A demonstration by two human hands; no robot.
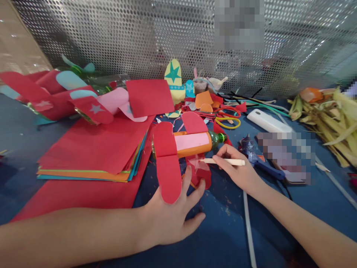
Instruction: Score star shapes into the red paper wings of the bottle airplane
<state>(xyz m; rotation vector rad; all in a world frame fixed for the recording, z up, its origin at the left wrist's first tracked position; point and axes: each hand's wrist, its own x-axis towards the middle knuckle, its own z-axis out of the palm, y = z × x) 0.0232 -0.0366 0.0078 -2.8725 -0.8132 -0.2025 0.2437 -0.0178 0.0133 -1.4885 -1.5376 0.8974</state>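
A green bottle (214, 139) wrapped in orange and pink paper lies on its side, neck to the right. Rounded red paper wings (169, 178) stick out from it on both sides. My left hand (174, 212) spreads its fingers, the tips touching the lower red paper piece (205, 176), partly under the near wing. On that piece shows a faint pink star outline (196, 165). My right hand (232, 165) pinches a thin white pen (230, 161), its tip at the star.
Left stands a stack of coloured paper (92, 149) with finished red paper planes (55, 96) behind. Yellow-handled scissors (227, 123) and paper scraps lie beyond the bottle. To the right are a blue glue gun (260, 163), a white device (269, 121), a blurred phone and dried husks (329, 123).
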